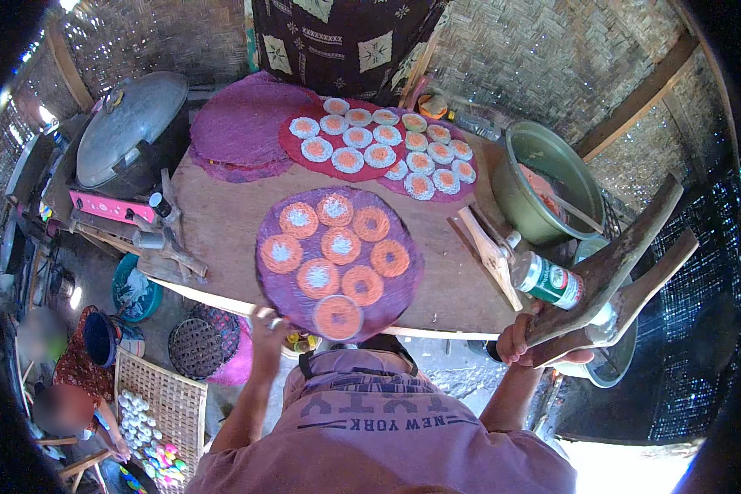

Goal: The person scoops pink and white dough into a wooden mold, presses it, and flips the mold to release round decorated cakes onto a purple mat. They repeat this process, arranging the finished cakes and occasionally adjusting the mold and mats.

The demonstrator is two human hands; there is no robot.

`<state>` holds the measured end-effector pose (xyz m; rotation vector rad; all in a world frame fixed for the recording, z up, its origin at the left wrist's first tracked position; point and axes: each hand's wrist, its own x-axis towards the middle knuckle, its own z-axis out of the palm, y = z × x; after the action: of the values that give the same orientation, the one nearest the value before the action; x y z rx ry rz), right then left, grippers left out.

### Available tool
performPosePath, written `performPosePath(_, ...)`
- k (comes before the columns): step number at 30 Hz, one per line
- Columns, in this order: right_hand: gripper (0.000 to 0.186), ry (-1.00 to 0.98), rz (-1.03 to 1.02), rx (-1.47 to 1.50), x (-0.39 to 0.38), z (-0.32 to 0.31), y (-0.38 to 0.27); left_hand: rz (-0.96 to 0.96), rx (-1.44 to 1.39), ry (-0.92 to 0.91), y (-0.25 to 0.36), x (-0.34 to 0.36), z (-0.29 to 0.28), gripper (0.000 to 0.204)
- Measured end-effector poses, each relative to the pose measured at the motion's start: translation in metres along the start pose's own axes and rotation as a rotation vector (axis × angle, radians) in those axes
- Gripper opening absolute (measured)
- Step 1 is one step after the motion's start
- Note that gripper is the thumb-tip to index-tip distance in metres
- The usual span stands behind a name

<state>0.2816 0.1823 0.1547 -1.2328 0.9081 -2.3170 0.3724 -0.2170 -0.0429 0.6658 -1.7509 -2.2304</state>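
A round purple mat [391, 305] lies at the table's near edge. It carries several orange ring-shaped cakes of fine strands [362, 285], some with white strands in the middle. A pale, thin-rimmed ring [337, 338] encircles the nearest cake. My left hand [268, 331] is at the mat's near left rim, fingers curled against it. Off the table's right corner, my right hand [520, 344] grips a wooden lever press [605, 284] by its arms. A green-and-white can [552, 281] sits at the press; how they join is partly hidden.
Behind are stacked purple mats [243, 123] and a red mat [305, 160] with white-and-orange cakes. A green basin [514, 193] stands right, near another wooden tool [487, 251]. A lidded pot [132, 123] stands left. Another person [99, 412] sits lower left by a woven tray [160, 375].
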Motion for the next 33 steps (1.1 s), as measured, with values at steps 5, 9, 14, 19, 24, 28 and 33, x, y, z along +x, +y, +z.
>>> performPosePath(5, 0.115, 0.043, 0.062, -0.018, 0.0, -0.006, 0.009, 0.126, 0.597, -0.119, 0.029, 0.079, -0.067, 0.048)
performPosePath(9, 0.116, 0.119, 0.189, -0.062, 0.001, -0.005, 0.027, 0.515, 0.896, -0.22, 0.049, 0.137, -0.064, 0.044)
performPosePath(14, 0.125, 0.291, 0.378, -0.108, 0.004, -0.002, 0.051, 0.487, 1.317, -0.29, 0.101, 0.196, -0.012, 0.051)
performPosePath(19, 0.126, 0.266, 0.712, 0.061, 0.002, -0.013, 0.08, 0.775, 0.376, -0.382, 0.182, 0.142, 0.09, 0.061)
performPosePath(24, 0.114, 0.273, 0.887, 0.205, 0.022, -0.038, 0.104, 0.148, -0.808, -0.9, 0.236, 0.074, 0.147, 0.085)
performPosePath(28, 0.11, 0.006, 1.093, 0.362, 0.079, -0.057, 0.108, 0.058, -0.838, -1.065, 0.243, 0.104, 0.129, 0.096)
performPosePath(33, 0.095, -0.019, 1.286, -0.001, 0.138, -0.059, 0.122, -0.103, -1.15, -0.594, 0.17, 0.158, 0.097, 0.082)
